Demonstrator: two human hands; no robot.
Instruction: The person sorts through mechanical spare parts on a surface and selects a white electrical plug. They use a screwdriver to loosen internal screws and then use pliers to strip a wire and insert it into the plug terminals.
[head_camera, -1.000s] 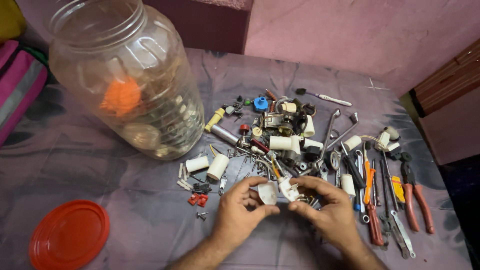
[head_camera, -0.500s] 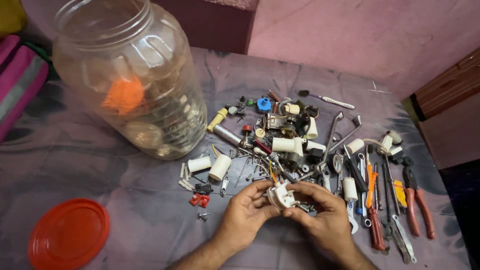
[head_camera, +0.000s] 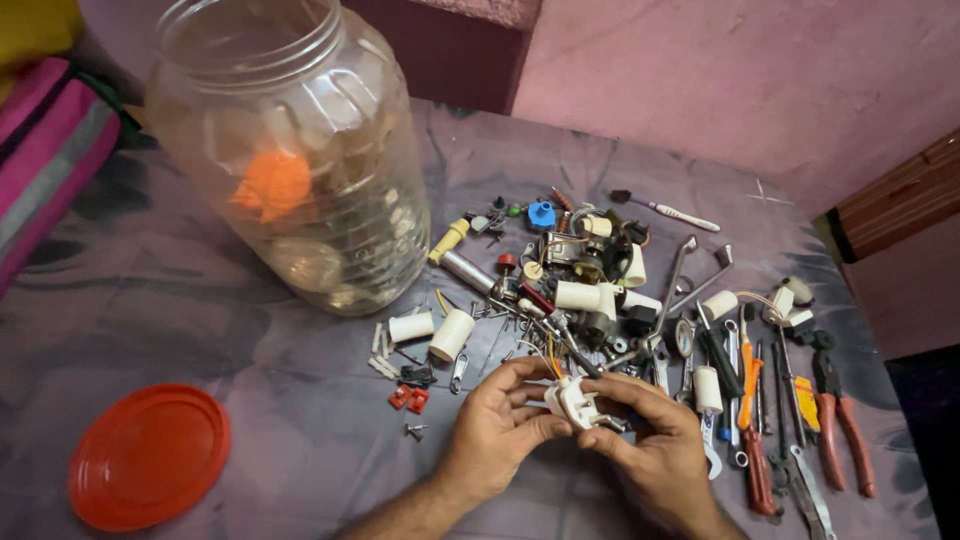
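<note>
Both hands grip a small white plug over the cluttered bench.

The left hand (head_camera: 492, 432) and right hand (head_camera: 655, 445) pinch the white plug (head_camera: 572, 400) between their fingertips; a clear plastic jar (head_camera: 290, 150) stands at 10 o'clock, a red lid (head_camera: 148, 470) lies at 8 o'clock.

Clear glossy plastic jar (head_camera: 300, 150), smooth red plastic lid (head_camera: 148, 457), matt cloth (head_camera: 200, 330), metal pliers (head_camera: 835, 410)
</note>
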